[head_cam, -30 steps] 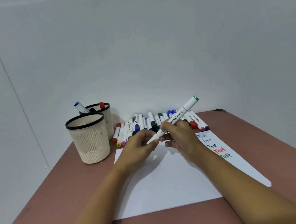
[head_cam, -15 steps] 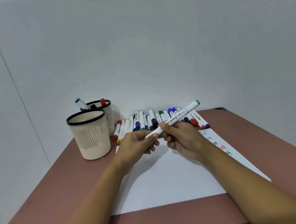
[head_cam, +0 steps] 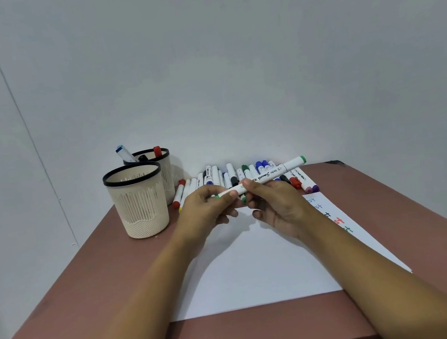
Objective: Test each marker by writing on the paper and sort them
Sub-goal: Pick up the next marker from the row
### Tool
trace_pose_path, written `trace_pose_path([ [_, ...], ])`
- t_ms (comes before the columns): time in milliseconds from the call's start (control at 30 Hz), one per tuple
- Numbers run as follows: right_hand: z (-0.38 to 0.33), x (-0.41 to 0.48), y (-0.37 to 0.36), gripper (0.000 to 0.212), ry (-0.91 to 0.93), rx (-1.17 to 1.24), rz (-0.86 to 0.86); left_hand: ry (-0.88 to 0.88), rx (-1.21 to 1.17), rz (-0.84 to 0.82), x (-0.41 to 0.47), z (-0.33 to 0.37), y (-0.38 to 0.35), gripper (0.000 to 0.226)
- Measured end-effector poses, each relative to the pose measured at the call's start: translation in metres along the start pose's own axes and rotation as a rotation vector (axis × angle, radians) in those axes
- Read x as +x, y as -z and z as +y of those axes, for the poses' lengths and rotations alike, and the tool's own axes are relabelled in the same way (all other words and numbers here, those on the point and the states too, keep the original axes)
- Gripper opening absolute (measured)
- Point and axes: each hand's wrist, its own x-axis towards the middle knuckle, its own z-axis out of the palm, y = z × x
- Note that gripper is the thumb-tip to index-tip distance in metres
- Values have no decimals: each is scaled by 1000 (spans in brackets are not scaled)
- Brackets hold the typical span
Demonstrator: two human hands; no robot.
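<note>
A white marker with green ends (head_cam: 270, 175) is held level above the white paper (head_cam: 251, 276). My left hand (head_cam: 208, 209) pinches its left end, near the green tip. My right hand (head_cam: 277, 201) grips the barrel just right of that. A row of several markers (head_cam: 229, 178) lies along the far edge of the table behind my hands. Coloured test words (head_cam: 330, 215) run down the right side of the paper, partly hidden by my right forearm.
Two cream mesh cups with black rims stand at the back left: the near cup (head_cam: 140, 204) shows nothing inside, the far cup (head_cam: 156, 162) holds three markers. The brown table (head_cam: 75, 295) ends close to the white wall.
The marker has tilted down to nearly level and the camera has tipped up a little. Both hands have stayed on the marker.
</note>
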Motion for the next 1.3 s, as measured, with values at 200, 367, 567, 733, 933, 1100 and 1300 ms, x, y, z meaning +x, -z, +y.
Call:
trace_pose_path([
  [200,-8,0,3,27,-39,133,215,-21,-334,248,7,9,15,8],
  [367,7,3,9,22,178,-533,494,-134,-213,397,8,21,23,3],
  [567,32,2,2,27,199,-1298,205,-303,345,630,18,54,35,18],
  [733,32,-1,0,28,227,-1430,172,-378,499,738,46,104,64,16],
  [933,33,-1,1,28,270,-1466,180,-386,606,852,86,137,99,15],
  [1100,35,1,1,31,280,-1486,179,-289,761,773,109,106,105,12],
  [1300,37,3,3,31,288,-1484,181,-181,940,606,121,67,114,13],
])
